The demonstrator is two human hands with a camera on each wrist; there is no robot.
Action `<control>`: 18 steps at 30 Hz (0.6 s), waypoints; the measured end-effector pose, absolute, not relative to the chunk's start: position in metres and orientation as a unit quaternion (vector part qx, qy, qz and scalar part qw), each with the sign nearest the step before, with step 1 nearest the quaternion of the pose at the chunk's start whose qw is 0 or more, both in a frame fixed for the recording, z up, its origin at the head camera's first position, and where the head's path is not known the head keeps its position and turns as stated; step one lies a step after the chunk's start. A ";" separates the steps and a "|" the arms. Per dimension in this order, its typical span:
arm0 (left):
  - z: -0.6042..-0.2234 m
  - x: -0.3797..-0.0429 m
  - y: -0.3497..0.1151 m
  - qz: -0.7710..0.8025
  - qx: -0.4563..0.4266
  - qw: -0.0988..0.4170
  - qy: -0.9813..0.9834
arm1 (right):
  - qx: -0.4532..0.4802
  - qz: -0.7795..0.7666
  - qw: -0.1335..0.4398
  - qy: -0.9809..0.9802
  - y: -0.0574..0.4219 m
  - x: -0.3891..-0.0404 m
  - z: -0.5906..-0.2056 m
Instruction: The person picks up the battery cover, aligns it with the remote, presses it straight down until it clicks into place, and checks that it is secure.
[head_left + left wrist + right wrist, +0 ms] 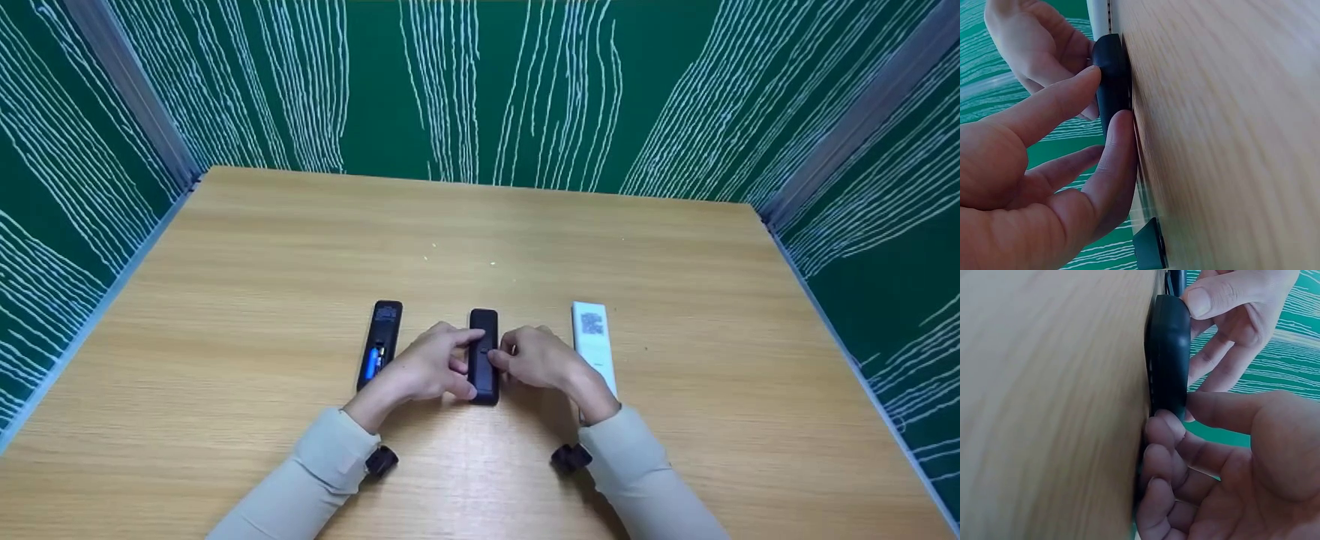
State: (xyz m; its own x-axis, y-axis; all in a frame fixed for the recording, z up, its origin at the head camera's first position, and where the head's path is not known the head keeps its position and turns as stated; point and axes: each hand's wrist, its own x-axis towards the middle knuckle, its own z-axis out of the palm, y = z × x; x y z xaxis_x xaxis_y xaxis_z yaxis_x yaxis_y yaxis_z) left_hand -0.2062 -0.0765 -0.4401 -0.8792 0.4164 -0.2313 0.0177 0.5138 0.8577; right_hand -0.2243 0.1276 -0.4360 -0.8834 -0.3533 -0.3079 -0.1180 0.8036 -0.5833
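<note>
A black remote control (486, 381) lies back side up on the table, between both hands. My left hand (431, 365) holds it from the left, thumb near the close end and a fingertip on the upper part of its back. From the right, my right hand (544, 358) grips it, thumb on the back near a small mark and the other fingers curled at the side edge. The right wrist view shows those curled fingers against the remote's lower edge (1171, 354). In the left wrist view, the left fingertips sit along the remote's side (1112, 81).
Left of the hands lies another black remote (387, 324), its battery compartment uncovered with a blue battery (373, 363) inside. A white remote (597, 346) with a printed code lies at the right, partly behind the right wrist. Tiny pale crumbs (493, 263) dot the wooden table (300, 247).
</note>
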 end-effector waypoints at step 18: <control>-0.438 -0.206 -0.076 0.475 0.119 0.212 0.846 | -0.159 -0.269 0.232 0.921 0.130 -0.220 -0.428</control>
